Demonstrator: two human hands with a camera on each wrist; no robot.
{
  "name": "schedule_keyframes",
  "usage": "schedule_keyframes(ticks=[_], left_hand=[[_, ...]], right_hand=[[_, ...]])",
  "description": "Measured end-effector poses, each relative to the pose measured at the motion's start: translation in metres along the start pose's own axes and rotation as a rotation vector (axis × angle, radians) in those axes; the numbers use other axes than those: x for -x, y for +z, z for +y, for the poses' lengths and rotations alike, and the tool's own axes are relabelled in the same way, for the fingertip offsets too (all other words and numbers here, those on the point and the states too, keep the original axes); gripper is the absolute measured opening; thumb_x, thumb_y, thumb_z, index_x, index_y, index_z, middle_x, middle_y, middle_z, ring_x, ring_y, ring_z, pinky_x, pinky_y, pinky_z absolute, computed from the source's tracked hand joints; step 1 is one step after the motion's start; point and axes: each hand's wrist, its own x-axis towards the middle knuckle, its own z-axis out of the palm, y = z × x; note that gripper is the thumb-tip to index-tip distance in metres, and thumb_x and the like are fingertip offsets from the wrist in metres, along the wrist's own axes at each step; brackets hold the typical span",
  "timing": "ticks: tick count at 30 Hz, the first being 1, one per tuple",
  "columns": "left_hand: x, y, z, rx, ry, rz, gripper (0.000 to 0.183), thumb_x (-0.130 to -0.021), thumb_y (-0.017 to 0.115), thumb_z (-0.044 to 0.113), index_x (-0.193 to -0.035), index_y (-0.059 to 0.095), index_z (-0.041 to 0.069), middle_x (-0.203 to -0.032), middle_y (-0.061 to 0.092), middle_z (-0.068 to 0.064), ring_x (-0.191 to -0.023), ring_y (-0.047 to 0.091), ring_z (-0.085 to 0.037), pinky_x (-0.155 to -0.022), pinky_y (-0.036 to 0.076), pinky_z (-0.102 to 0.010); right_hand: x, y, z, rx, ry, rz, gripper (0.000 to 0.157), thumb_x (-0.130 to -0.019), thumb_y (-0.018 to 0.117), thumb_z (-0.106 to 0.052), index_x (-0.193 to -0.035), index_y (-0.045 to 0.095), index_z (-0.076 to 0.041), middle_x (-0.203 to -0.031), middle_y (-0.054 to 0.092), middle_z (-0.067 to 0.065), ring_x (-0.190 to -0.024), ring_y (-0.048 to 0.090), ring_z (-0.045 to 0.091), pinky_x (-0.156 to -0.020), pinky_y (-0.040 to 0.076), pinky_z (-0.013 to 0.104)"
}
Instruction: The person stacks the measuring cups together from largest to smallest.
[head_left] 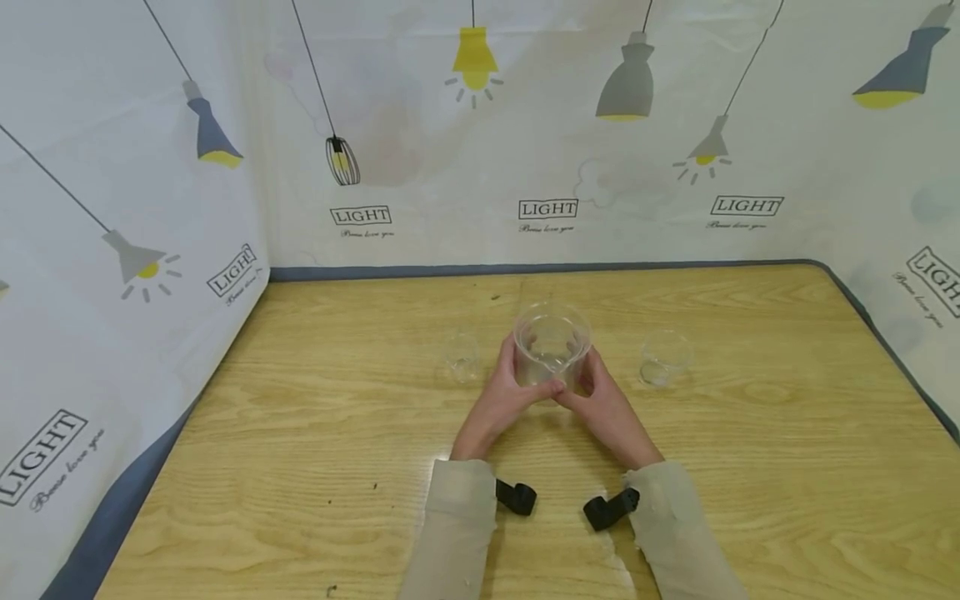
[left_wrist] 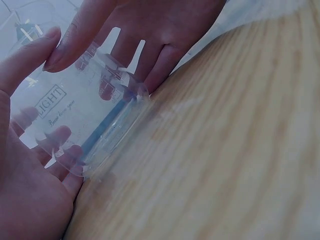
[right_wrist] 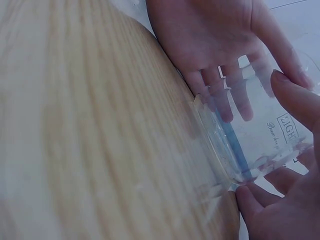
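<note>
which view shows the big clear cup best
The head view: the whole clear cup shows upright on the table, with both hands around it. The wrist views show only its lower wall and base, close up.

small glasses (head_left: 462,360) faint, container (head_left: 552,343) base behind hands (head_left: 558,393)

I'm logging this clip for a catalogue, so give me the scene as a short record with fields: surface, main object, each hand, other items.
surface: wooden table
main object: large clear cup, standing on the table
left hand: left hand grips the cup's left side
right hand: right hand grips the cup's right side
other items: small clear glass on the left; small clear glass on the right
backdrop: cloth printed with lamps
</note>
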Motion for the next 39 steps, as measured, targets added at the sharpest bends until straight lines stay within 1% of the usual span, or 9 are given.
schedule_keyframes(ticks=[4,12,15,18,24,29,33,36,39], left_hand=[[0.0,0.0,-0.001,0.006,-0.007,-0.005,0.096,-0.063,0.076,0.046,-0.136,0.014,0.045,-0.141,0.027,0.014,-0.129,0.022,-0.012,-0.102,0.02,-0.044],[-0.001,-0.001,-0.001,-0.011,-0.024,-0.008,0.095,-0.063,0.075,0.049,-0.135,0.014,0.046,-0.14,0.026,0.017,-0.129,0.022,-0.012,-0.102,0.019,-0.046],[-0.002,-0.001,-0.002,-0.013,-0.019,-0.005,0.094,-0.063,0.075,0.049,-0.135,0.015,0.046,-0.14,0.027,0.017,-0.129,0.023,-0.011,-0.102,0.02,-0.045],[-0.003,-0.001,-0.003,-0.017,-0.016,-0.004,0.094,-0.063,0.075,0.049,-0.135,0.016,0.045,-0.14,0.027,0.016,-0.129,0.022,-0.01,-0.103,0.019,-0.044],[-0.003,-0.002,-0.004,-0.022,-0.018,-0.006,0.096,-0.062,0.076,0.05,-0.136,0.015,0.044,-0.141,0.025,0.015,-0.129,0.02,-0.009,-0.104,0.017,-0.043],[0.002,-0.003,0.009,-0.019,-0.056,-0.007,0.095,-0.065,0.077,0.041,-0.138,0.016,0.041,-0.142,0.024,0.011,-0.129,0.021,-0.01,-0.104,0.018,-0.041],[0.008,-0.004,0.023,-0.027,-0.047,-0.017,0.092,-0.07,0.076,0.033,-0.14,0.016,0.033,-0.144,0.024,0.005,-0.13,0.02,-0.013,-0.104,0.017,-0.041],[0.009,-0.004,0.026,-0.032,-0.033,-0.026,0.091,-0.071,0.075,0.033,-0.141,0.015,0.032,-0.144,0.025,0.003,-0.131,0.02,-0.014,-0.104,0.018,-0.041],[0.009,-0.005,0.025,-0.032,-0.022,-0.032,0.09,-0.072,0.074,0.033,-0.14,0.015,0.032,-0.144,0.025,0.003,-0.131,0.019,-0.014,-0.104,0.018,-0.041]], right_hand=[[0.001,0.0,-0.002,0.006,0.008,-0.007,0.082,-0.078,0.061,-0.05,-0.139,0.007,-0.041,-0.145,0.02,0.0,-0.13,0.023,0.022,-0.103,0.022,0.044],[0.01,-0.002,-0.026,-0.049,-0.006,-0.014,0.083,-0.082,0.063,-0.035,-0.144,0.009,-0.021,-0.145,0.021,0.01,-0.129,0.025,0.027,-0.102,0.023,0.046],[0.011,-0.003,-0.028,-0.054,-0.008,-0.018,0.082,-0.083,0.062,-0.034,-0.144,0.009,-0.02,-0.145,0.021,0.01,-0.129,0.024,0.026,-0.102,0.023,0.045],[0.009,-0.002,-0.025,-0.062,-0.012,-0.016,0.083,-0.082,0.063,-0.035,-0.143,0.01,-0.02,-0.145,0.021,0.01,-0.129,0.024,0.026,-0.103,0.022,0.045],[0.001,-0.001,-0.006,-0.054,0.008,-0.008,0.084,-0.077,0.064,-0.046,-0.142,0.012,-0.03,-0.144,0.022,0.001,-0.13,0.024,0.02,-0.103,0.023,0.042],[-0.001,-0.001,0.002,-0.038,-0.007,-0.017,0.081,-0.077,0.063,-0.049,-0.14,0.013,-0.035,-0.144,0.022,-0.001,-0.129,0.024,0.018,-0.103,0.023,0.042],[0.002,-0.004,-0.002,-0.037,-0.024,-0.028,0.079,-0.082,0.061,-0.041,-0.142,0.012,-0.029,-0.145,0.022,0.003,-0.13,0.024,0.02,-0.103,0.023,0.042],[0.004,-0.007,-0.002,-0.034,-0.026,-0.017,0.075,-0.085,0.059,-0.037,-0.143,0.015,-0.022,-0.144,0.025,0.005,-0.128,0.027,0.022,-0.102,0.026,0.042],[0.004,-0.009,0.002,-0.026,-0.028,0.014,0.068,-0.086,0.058,-0.036,-0.141,0.023,-0.018,-0.14,0.033,0.004,-0.125,0.034,0.022,-0.1,0.029,0.041]])
